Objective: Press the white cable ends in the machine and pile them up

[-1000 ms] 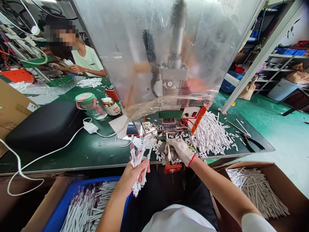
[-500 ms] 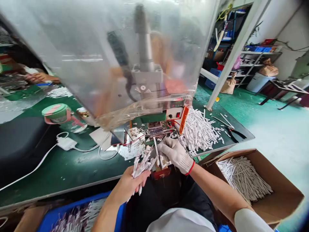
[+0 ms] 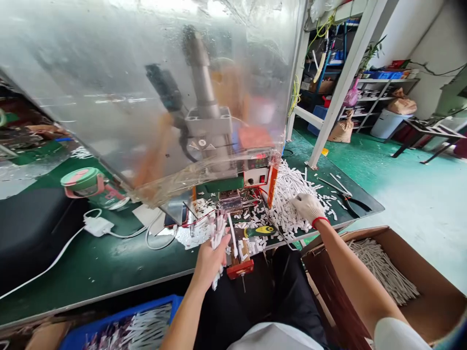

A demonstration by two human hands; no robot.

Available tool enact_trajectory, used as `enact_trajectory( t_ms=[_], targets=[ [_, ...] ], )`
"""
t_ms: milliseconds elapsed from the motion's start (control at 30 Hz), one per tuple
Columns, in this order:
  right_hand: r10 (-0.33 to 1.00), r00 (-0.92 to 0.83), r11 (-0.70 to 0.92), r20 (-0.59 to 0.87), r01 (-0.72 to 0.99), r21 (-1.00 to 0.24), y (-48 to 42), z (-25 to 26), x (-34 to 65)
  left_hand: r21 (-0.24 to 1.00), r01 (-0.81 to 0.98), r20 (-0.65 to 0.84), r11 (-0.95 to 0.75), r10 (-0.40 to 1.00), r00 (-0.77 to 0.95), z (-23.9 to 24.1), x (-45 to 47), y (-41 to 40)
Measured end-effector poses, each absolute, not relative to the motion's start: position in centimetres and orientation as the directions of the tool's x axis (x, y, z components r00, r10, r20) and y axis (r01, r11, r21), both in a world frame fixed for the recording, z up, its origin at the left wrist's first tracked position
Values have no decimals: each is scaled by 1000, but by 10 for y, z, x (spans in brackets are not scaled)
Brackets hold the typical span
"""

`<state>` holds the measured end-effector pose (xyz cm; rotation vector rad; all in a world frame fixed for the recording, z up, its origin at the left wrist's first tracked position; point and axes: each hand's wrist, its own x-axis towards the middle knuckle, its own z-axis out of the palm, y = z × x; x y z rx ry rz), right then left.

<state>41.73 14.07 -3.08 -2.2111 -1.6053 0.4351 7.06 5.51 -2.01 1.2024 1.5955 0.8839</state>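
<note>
My bare left hand (image 3: 209, 260) is closed around a bundle of thin white strips (image 3: 218, 233) that sticks out above and below the fist. Over the loose pile of white strips (image 3: 288, 187) at the right of the bench is my right hand (image 3: 308, 209), in a white knit glove with a red cuff. Its fingers are curled down at the pile, and whatever they hold is hidden. Between the hands, a single white strip (image 3: 232, 236) lies on the small fixture with a red front block (image 3: 240, 269). A green-and-yellow handle (image 3: 260, 231) rests beside it.
A cloudy plastic shield (image 3: 146, 97) hangs before the press (image 3: 207, 116). Black-handled pliers (image 3: 352, 201) lie at the bench's right end. A cardboard box (image 3: 434, 277) of strips stands right, a blue bin (image 3: 175, 305) lower left. A lidded jug (image 3: 91, 187) and white cable (image 3: 126, 236) sit left.
My right hand has moved right from the fixture to the strip pile, uncovering the green-and-yellow handle. The left hand still holds its bundle, now more upright. The view has shifted slightly.
</note>
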Motion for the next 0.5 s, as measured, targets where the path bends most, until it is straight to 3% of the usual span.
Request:
enact_trajectory(
  t_ms=[100, 200, 267, 367, 500],
  targets=[
    [946, 324, -238, -25, 638, -732, 128, -23, 418, 907, 330, -243, 262, 965, -98, -21, 81, 61],
    [973, 187, -181, -136, 247, -952, 105, -4, 403, 925, 265, -254, 274, 961, -106, -19, 80, 66],
    [982, -26, -184, -185, 43, -982, 87, 9, 379, 947, 161, -262, 277, 959, -105, -17, 75, 66],
    [934, -296, -224, -201, -45, -974, 69, 18, 326, 955, 13, -293, 295, 952, -92, -15, 63, 58],
    [900, -345, -290, -265, -24, -957, 74, 9, 256, 942, -60, -335, 331, 937, -100, -17, 46, 37]
  ],
)
